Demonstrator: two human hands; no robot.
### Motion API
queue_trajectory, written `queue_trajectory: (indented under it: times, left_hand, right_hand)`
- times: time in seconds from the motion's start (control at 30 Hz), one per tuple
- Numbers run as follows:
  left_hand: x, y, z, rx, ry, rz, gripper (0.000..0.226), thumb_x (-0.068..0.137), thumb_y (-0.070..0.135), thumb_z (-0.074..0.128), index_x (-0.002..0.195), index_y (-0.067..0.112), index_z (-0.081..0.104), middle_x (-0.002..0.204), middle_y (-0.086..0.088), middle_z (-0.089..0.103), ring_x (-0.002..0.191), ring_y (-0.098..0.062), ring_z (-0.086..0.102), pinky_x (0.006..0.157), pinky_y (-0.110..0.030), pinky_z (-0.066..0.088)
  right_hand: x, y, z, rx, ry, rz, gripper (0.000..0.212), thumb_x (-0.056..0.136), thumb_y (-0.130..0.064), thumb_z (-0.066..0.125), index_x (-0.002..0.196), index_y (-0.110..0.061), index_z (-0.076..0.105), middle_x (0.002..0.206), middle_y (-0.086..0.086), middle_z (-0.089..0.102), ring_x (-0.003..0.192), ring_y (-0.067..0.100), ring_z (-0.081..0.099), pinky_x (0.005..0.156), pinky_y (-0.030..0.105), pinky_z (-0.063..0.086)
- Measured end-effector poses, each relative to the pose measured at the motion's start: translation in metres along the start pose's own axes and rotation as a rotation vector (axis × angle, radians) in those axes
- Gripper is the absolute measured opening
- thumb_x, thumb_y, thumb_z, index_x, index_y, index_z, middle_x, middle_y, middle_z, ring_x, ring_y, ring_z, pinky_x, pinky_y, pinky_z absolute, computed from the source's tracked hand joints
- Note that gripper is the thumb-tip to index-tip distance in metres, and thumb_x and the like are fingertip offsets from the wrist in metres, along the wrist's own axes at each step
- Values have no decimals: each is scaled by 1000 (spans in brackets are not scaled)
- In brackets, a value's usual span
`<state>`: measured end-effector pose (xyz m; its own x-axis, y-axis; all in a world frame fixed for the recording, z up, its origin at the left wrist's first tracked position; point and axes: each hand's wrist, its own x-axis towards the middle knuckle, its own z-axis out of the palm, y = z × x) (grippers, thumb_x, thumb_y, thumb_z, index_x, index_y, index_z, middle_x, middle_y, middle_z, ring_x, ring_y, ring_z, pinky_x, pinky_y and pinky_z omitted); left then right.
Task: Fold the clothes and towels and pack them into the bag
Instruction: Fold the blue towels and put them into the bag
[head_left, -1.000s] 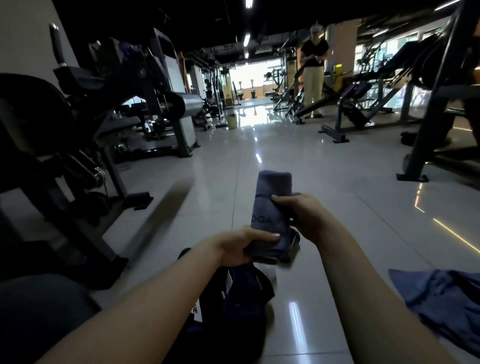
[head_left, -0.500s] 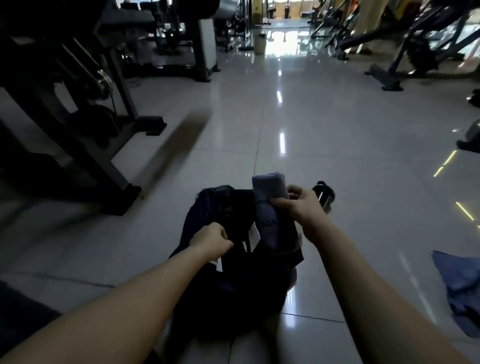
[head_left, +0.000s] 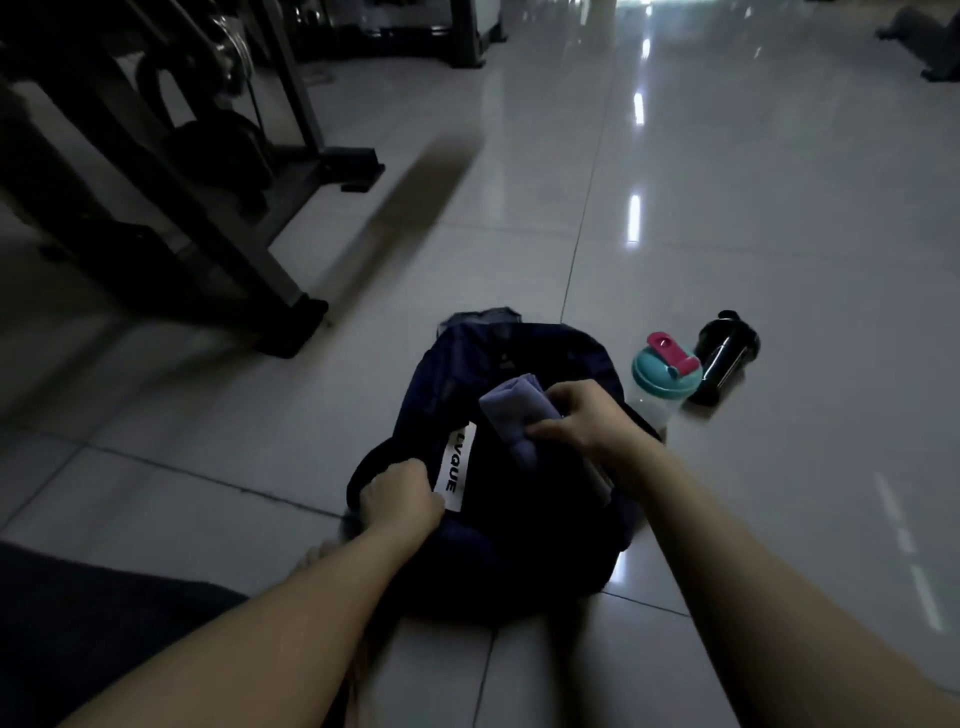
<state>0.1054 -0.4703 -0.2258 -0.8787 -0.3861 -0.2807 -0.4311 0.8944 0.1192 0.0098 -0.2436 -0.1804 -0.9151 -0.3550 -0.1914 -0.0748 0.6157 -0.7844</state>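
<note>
A dark navy bag (head_left: 524, 545) lies open on the tiled floor in front of me, with a white label strip at its mouth. My right hand (head_left: 576, 415) grips a folded grey-purple towel (head_left: 511, 410), whose lower end is inside the bag's opening. My left hand (head_left: 400, 501) grips the bag's left rim beside the label. The inside of the bag is too dark to make out.
A clear bottle with a teal and pink lid (head_left: 665, 374) and a black bottle (head_left: 727, 356) stand just right of the bag. A black gym machine frame (head_left: 171, 208) fills the left. A dark mat (head_left: 78, 623) lies at lower left.
The view has tilted down. My right hand has lowered the folded towel into the bag's mouth. My left hand, earlier on the towel, now holds the bag's rim.
</note>
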Motion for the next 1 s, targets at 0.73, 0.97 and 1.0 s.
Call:
queue_trajectory:
  times: [0.73, 0.97, 1.0]
  left_hand:
    - [1, -63, -3, -911, -95, -255, 19, 88, 18, 68, 73, 15, 57, 63, -10, 48, 53, -22, 48, 52, -30, 39]
    - [-2, -64, -8, -428, -11, -126, 32, 90, 23, 61, 63, 18, 44, 65, -1, 51, 61, -22, 49, 53, -28, 33]
    - [-2, -63, -10, -409, -6, -126, 31, 91, 24, 61, 63, 19, 46, 66, -1, 53, 63, -22, 51, 54, -28, 34]
  right_hand:
    - [42, -56, 96, -550, -460, -213, 19, 88, -3, 58, 78, -19, 53, 74, -3, 51, 75, 21, 51, 55, 25, 34]
    - [28, -41, 124, -671, -160, -221, 36, 91, -22, 63, 124, -10, 56, 117, 11, 56, 104, 31, 59, 74, 37, 46]
    - [26, -39, 125, -673, -75, -247, 34, 90, -24, 63, 120, -10, 55, 115, 11, 55, 102, 32, 59, 72, 38, 46]
